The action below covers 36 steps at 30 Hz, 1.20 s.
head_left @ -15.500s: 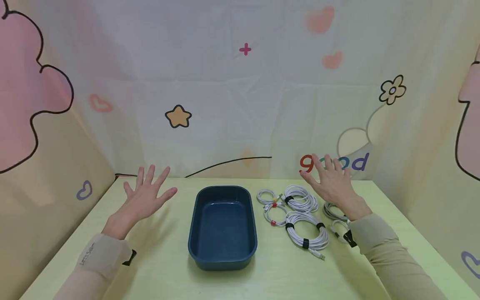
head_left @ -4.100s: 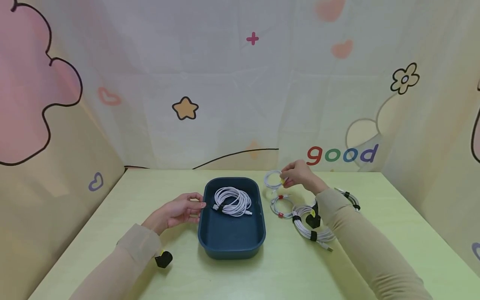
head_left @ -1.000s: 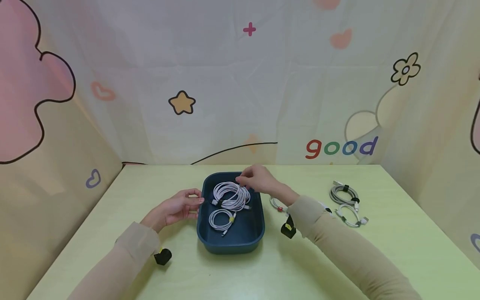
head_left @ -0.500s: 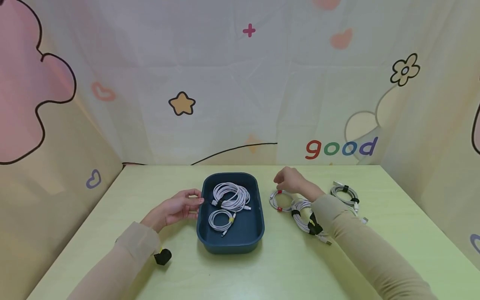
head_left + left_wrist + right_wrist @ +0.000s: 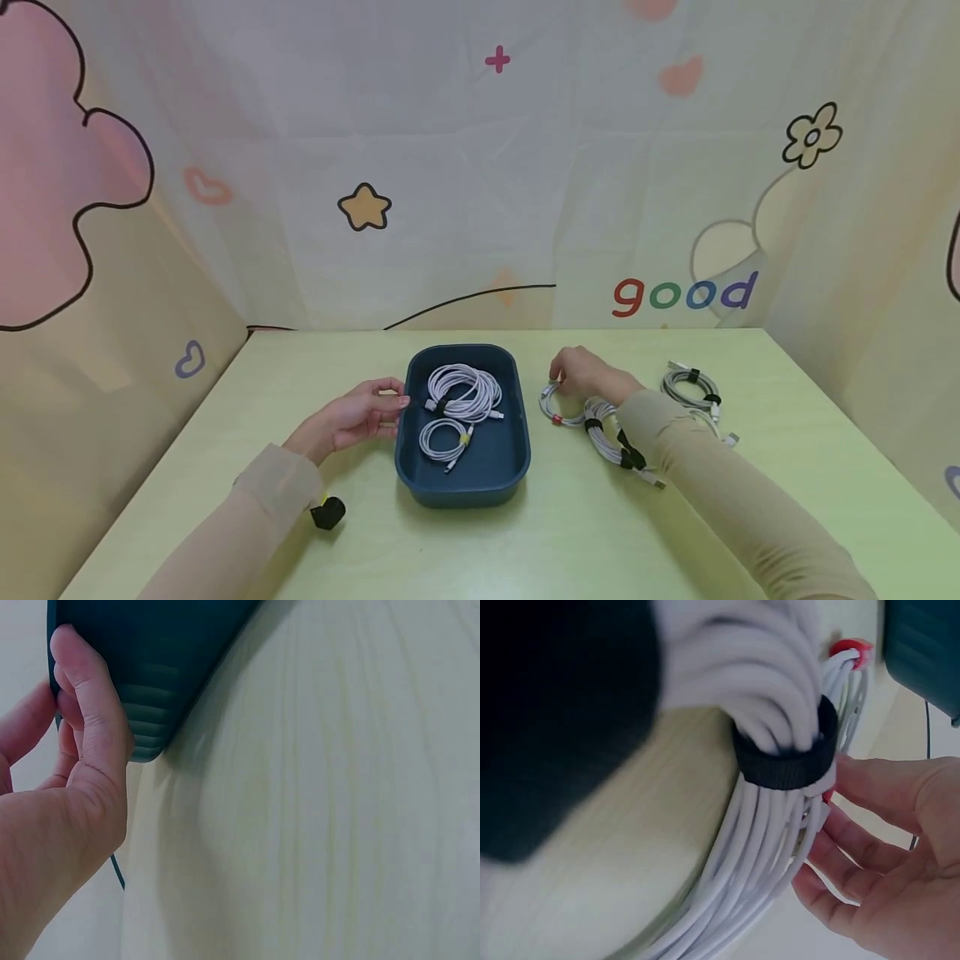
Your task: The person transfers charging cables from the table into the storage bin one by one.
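My left hand holds the left rim of a dark blue plastic bin; the left wrist view shows the thumb against its outer wall. Inside the bin lie a large white coiled cable and a smaller coil with a yellow tie. Right of the bin, my right hand pinches a small white coiled USB cable with red ties at its far side. One red tie is largely hidden by the fingers. A thick white coil with black ties lies just nearer, and in the right wrist view it partly covers the fingertips.
Farther right lie a grey coiled cable and a small white coil, partly hidden by the right sleeve. A printed cloth backdrop hangs behind the pale wooden table. A black wrist camera hangs under the left cuff.
Over the last second my right hand has gone from above the bin to the red-tied coil and down onto it. Earlier, both white coils came into the bin. The left hand stays at the rim.
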Tool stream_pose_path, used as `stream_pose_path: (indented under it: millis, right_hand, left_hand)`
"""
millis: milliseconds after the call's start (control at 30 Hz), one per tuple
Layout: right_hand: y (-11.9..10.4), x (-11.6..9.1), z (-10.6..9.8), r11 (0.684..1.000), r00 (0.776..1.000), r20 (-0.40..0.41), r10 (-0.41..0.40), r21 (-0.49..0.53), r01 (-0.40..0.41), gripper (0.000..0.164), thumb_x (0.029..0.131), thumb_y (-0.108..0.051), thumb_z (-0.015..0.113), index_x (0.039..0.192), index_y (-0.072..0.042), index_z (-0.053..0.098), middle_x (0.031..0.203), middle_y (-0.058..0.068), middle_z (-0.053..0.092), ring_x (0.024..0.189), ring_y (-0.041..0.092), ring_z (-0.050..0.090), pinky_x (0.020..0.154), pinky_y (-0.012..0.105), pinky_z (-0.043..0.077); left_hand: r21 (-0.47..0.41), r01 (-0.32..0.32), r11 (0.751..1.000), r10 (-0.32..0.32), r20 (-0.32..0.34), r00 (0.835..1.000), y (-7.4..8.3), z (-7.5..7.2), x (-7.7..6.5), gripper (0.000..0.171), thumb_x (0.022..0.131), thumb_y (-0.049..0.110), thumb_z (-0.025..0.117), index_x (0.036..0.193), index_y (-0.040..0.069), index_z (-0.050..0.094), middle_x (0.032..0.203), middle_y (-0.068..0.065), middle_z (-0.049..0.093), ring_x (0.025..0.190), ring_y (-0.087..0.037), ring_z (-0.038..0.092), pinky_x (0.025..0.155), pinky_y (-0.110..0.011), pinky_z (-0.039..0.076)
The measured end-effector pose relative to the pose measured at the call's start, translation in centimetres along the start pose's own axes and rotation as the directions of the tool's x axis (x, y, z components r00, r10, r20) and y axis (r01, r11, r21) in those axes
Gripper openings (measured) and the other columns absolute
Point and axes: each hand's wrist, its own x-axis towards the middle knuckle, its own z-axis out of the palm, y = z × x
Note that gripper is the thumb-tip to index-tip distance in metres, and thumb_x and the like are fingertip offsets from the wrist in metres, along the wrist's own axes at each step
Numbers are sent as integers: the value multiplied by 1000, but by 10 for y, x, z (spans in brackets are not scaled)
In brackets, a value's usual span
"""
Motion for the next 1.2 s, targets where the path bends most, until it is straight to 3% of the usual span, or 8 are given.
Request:
stream_pose_path:
  millis: [267,467,600,700,933,1200]
  right_hand:
    - [6,0,0,999,999,-30,-26,-46,24,16,81,3,65,94,2,73,96,17,71,88,27,63,80,39,55]
    - [35,14,-1,982,980,-74,-186,-10,186,8,79,-3,69,84,-5,75,82,7,72,75,19,63,72,33,54]
    - [38,10,-7,975,971,-92,-220,11,222,6,81,-5,69,85,-5,74,80,6,71,72,17,60,70,33,53]
    - [25,-2,-14,980,976,-104,-193,18,196,5,82,-2,68,86,-1,72,82,11,71,74,20,61,72,36,53]
    - [19,-8,-14,986,978,-153,-143,64,154,11,86,-3,67,92,4,72,84,14,72,73,18,63,67,31,52]
    - [10,-5,-21,978,988,-112,-103,170,122,18,89,-3,65,101,8,70,88,16,73,70,15,61,63,24,51]
  left_hand:
    - [-8,2,1000,-2,-1,1000,0,2,0,9,98,9,52,103,11,45,81,3,63,69,-11,60,70,-27,56]
    - [-7,7,1000,-7,-8,1000,0,2,1,7,98,9,52,102,12,47,81,2,63,69,-11,60,70,-28,56]
    - [-3,13,1000,-13,-27,1000,1,0,2,9,98,10,53,104,11,47,83,1,62,70,-12,59,70,-27,56]
    - [-3,17,1000,-17,-36,999,0,-1,3,9,98,10,53,105,11,47,83,1,62,71,-12,59,69,-27,56]
    - [-4,13,1000,-13,-24,1000,-2,-2,3,10,98,11,54,105,10,47,84,1,62,71,-12,59,69,-27,56]
    - [-22,22,1000,-23,-29,999,0,-1,2,13,98,11,54,108,9,46,85,0,62,71,-12,60,69,-27,57]
